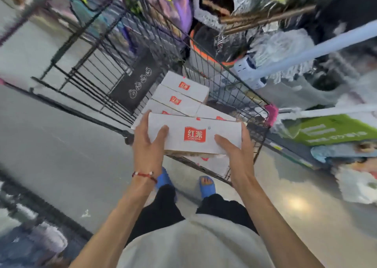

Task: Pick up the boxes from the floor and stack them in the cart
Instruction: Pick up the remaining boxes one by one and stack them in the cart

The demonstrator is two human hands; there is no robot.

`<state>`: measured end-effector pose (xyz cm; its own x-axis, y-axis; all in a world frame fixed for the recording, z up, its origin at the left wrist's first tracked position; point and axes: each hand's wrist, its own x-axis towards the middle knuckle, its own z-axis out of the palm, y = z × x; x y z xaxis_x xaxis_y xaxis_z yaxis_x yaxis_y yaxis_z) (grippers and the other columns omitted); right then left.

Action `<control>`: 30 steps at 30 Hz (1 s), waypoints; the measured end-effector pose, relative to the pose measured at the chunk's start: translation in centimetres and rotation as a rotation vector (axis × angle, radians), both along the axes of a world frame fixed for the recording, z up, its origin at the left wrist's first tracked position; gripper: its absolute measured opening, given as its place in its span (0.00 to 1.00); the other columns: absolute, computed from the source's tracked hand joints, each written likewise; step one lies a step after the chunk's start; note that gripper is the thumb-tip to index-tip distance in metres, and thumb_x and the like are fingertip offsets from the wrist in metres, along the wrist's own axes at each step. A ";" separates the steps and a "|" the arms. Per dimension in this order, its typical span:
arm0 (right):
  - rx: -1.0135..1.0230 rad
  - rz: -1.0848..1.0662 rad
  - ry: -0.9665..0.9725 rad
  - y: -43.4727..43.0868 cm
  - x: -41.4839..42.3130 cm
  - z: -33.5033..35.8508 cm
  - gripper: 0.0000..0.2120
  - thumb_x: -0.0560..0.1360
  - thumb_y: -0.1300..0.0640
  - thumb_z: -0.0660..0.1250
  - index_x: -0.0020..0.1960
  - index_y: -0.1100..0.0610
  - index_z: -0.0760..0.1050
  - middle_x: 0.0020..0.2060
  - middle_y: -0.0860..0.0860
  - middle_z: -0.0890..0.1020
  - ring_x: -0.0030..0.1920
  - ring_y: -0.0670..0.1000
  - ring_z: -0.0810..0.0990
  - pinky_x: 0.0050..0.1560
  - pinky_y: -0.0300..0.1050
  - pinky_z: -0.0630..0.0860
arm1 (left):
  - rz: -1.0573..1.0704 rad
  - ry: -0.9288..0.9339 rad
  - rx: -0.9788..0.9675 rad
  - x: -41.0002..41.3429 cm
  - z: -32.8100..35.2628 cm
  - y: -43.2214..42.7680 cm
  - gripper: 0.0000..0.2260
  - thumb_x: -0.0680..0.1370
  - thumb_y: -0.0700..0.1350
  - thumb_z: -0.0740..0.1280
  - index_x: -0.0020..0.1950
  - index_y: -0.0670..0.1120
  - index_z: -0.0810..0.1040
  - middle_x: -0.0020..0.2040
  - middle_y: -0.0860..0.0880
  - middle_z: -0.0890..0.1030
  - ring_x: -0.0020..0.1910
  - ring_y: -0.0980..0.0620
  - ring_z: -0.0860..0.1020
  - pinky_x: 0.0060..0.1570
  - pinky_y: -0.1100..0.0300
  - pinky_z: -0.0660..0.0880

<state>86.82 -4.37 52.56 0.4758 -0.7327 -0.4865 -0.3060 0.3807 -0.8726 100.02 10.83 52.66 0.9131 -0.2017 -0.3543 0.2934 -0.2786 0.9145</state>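
Partly, the held box (pixel 195 134) is hiding stacked boxes (pixel 181 92) in the cart (pixel 234 88); left hand (pixel 148 145) and right hand (pixel 236 153) are gripping its ends.

One head-worn wide-angle view, facing forward and steeply down, close over the cart (pixel 224 84), no second view
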 end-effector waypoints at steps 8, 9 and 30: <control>0.002 -0.245 0.006 1.5 -2.0 -0.6 0.35 0.74 0.63 0.77 0.75 0.43 0.70 0.63 0.44 0.84 0.63 0.46 0.82 0.65 0.53 0.81 | -0.308 0.113 0.063 2.5 -1.4 -3.3 0.32 0.71 0.56 0.71 0.75 0.58 0.69 0.69 0.56 0.77 0.69 0.53 0.75 0.69 0.47 0.72; -0.002 -0.263 0.005 1.2 -2.4 -0.8 0.34 0.74 0.64 0.77 0.74 0.44 0.71 0.62 0.44 0.84 0.63 0.46 0.82 0.65 0.53 0.81 | -0.335 0.116 0.069 2.2 -1.6 -3.9 0.32 0.71 0.56 0.71 0.75 0.58 0.70 0.69 0.56 0.77 0.69 0.53 0.75 0.69 0.47 0.72; -0.086 -0.283 0.068 -13.9 0.8 -6.9 0.39 0.73 0.56 0.80 0.78 0.48 0.64 0.64 0.46 0.82 0.63 0.46 0.82 0.64 0.55 0.81 | -0.571 0.061 0.048 8.2 -7.9 -20.4 0.25 0.78 0.44 0.72 0.75 0.48 0.72 0.65 0.56 0.80 0.62 0.61 0.77 0.62 0.65 0.75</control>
